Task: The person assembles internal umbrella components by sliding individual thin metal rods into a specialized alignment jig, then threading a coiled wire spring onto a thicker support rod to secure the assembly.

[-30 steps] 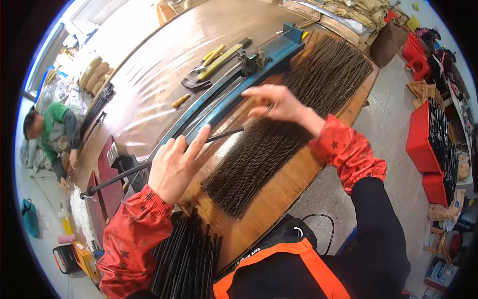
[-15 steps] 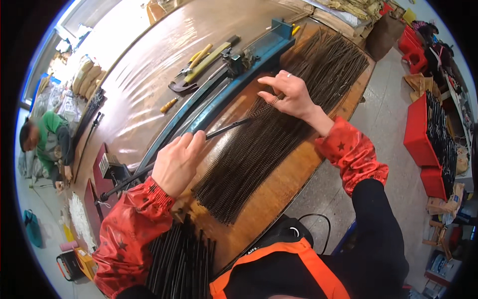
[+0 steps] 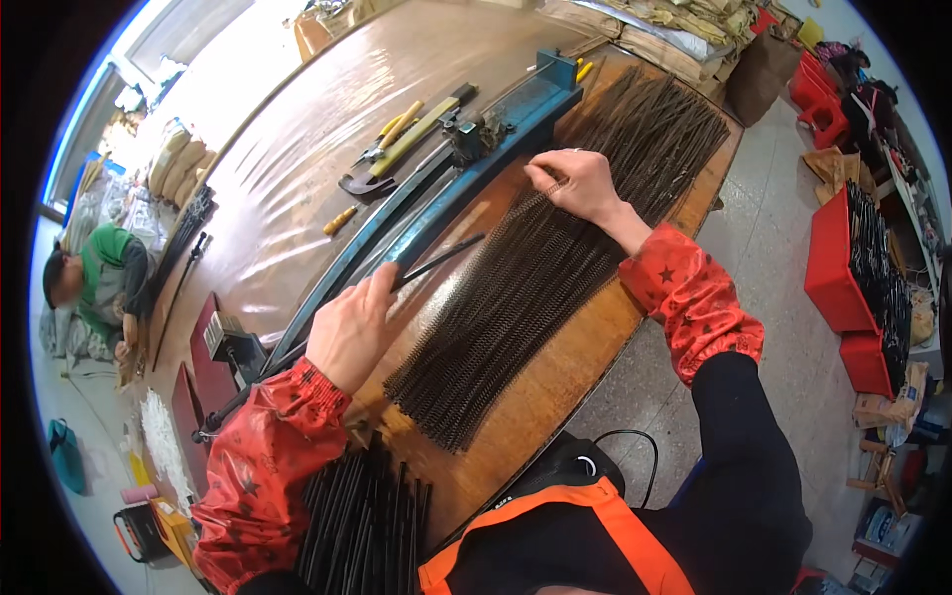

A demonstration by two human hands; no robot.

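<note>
Many dark rods beside blue rail

I see yellow-handled pliers on the glossy counter, red crates right, a seated person far left.

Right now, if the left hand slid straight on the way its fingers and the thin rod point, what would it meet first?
The left hand holds a thin dark rod aimed up and right. That line seems to run over bare table toward the blue metal rail, probably the first thing met, though depth is unclear.
</note>
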